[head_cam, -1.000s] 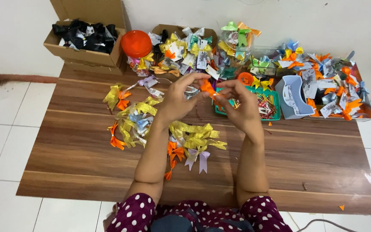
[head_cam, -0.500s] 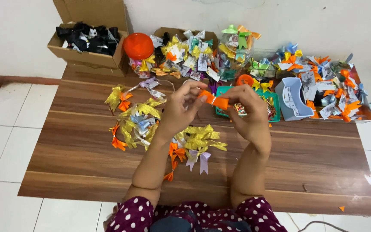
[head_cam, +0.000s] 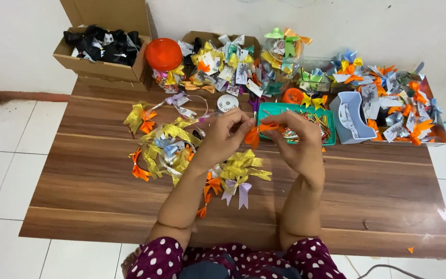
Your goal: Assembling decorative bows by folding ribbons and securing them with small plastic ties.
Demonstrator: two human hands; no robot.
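Observation:
Both hands meet above the middle of the wooden table (head_cam: pixel 378 201). My left hand (head_cam: pixel 223 137) and my right hand (head_cam: pixel 298 139) pinch the same small orange ribbon (head_cam: pixel 254 135), folding it between thumbs and fingertips. Just below the hands lies a heap of finished bows in gold, orange and lilac (head_cam: pixel 238 173). A larger heap of gold, silver and orange bows (head_cam: pixel 163 147) lies to the left of my left forearm.
A teal tray (head_cam: pixel 326 111) of small pieces sits behind my right hand. Along the back stand a cardboard box of black bows (head_cam: pixel 101 49), an orange-lidded jar (head_cam: pixel 163 57), a box of mixed bows (head_cam: pixel 223 59), a grey holder (head_cam: pixel 352 116), a white tape roll (head_cam: pixel 227 103).
Both hands have drawn a little closer to me with the orange ribbon, which went from stretched out between them to bunched at the fingertips.

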